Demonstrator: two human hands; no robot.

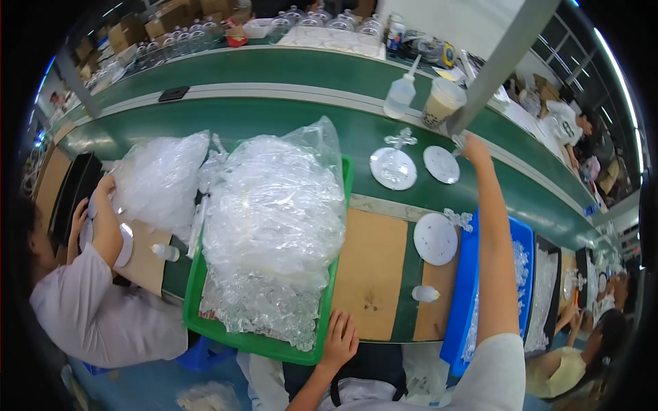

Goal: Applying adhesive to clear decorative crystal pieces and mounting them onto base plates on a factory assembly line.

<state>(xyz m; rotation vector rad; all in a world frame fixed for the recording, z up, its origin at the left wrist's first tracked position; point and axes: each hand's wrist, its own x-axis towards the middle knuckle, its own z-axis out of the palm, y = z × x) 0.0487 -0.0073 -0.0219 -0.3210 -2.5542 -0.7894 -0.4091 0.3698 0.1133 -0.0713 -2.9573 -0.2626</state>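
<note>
My right hand is stretched out to the far right. Its fingers are closed on a clear plastic piece, partly hidden, at the rim of a round white disc. Left of it lies another white disc with a clear piece on it. My left hand lies with fingers extended at the table's near edge, beside the corner of a green tray. This tray bears a large clear bag and many loose clear plastic pieces.
A nearer white disc sits by a blue bin of clear pieces. A small bottle, a squeeze bottle and a drink cup stand around. A metal post rises at right. Co-workers sit on both sides.
</note>
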